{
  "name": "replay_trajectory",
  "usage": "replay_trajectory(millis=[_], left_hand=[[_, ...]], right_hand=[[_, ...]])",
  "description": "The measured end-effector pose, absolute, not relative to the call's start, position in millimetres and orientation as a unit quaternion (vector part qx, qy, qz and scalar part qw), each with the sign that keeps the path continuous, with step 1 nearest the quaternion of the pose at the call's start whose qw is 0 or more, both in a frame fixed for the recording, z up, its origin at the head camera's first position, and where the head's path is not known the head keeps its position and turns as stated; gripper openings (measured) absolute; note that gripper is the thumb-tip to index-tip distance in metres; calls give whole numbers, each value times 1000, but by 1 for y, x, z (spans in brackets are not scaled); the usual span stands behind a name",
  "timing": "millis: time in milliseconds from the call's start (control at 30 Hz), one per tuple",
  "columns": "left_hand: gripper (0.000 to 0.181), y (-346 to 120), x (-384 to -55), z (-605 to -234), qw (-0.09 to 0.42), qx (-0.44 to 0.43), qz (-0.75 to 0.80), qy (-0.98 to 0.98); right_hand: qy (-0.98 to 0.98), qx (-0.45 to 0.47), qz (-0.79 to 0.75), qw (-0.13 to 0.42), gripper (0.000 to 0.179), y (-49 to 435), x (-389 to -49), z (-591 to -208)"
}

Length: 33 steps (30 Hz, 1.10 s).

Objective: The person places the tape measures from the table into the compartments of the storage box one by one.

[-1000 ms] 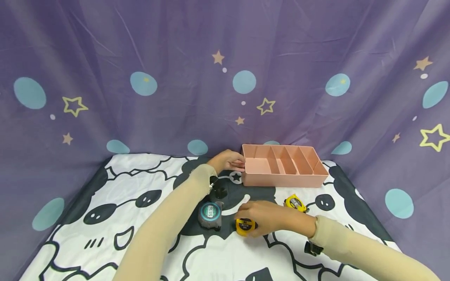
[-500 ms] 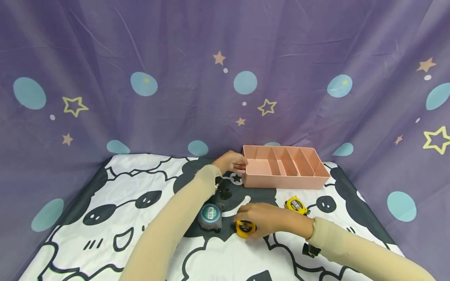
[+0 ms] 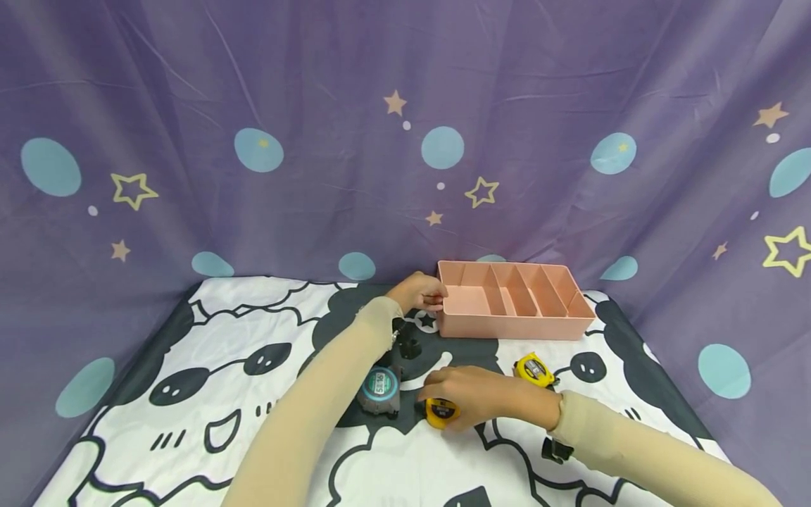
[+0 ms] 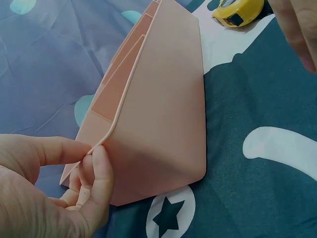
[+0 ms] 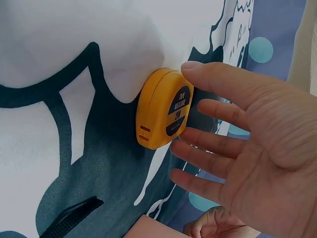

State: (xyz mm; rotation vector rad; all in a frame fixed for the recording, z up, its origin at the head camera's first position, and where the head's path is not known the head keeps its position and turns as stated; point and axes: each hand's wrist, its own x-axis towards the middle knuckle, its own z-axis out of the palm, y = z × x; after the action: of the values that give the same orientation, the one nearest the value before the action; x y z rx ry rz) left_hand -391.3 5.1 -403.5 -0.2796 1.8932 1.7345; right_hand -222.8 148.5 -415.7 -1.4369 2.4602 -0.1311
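My left hand [image 3: 419, 292] pinches the left-end rim of a pink divided box [image 4: 163, 114] between thumb and fingers, as the left wrist view shows. Around an orange-yellow tape measure [image 5: 161, 109], my right hand [image 3: 472, 396] lies with fingers spread and nearly straight; the thumb tip is at its edge, and whether it touches is hard to tell. The tape measure stands on the cloth, partly covered by that hand in the head view. A grey tape measure with a blue ring [image 3: 380, 387] lies beside my left forearm, which covers its edge.
Another yellow tape measure [image 3: 533, 370] lies in front of the box, right of centre, beyond my right wrist. A patterned black-and-white cloth [image 3: 190, 338] covers the table. Behind the box hangs a purple curtain [image 3: 329, 176].
My left hand and forearm have shifted slightly right, and the forearm now covers part of the grey tape measure. My right hand has moved a little left; the tape measures stay in place.
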Motion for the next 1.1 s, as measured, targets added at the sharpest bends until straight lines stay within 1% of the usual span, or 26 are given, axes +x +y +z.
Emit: replay_trajectory(millis=[367, 500, 667, 733, 900, 1100], left_hand=[[9, 4, -392, -400, 258, -79, 649, 711], [14, 5, -392, -392, 249, -69, 652, 713], [8, 5, -387, -382, 237, -56, 666, 705], [9, 3, -386, -379, 234, -52, 670, 702], [9, -8, -385, -377, 233, -55, 672, 701], [4, -36, -388, -379, 250, -67, 664, 702]], right_hand=[[859, -488, -33, 152, 54, 147, -220, -414], [861, -484, -30, 153, 54, 148, -219, -413], [862, -481, -29, 156, 54, 148, -219, -413], [862, -480, -30, 159, 54, 149, -219, -414], [862, -481, -32, 158, 55, 149, -219, -412], [864, -479, -28, 154, 55, 149, -218, -411]])
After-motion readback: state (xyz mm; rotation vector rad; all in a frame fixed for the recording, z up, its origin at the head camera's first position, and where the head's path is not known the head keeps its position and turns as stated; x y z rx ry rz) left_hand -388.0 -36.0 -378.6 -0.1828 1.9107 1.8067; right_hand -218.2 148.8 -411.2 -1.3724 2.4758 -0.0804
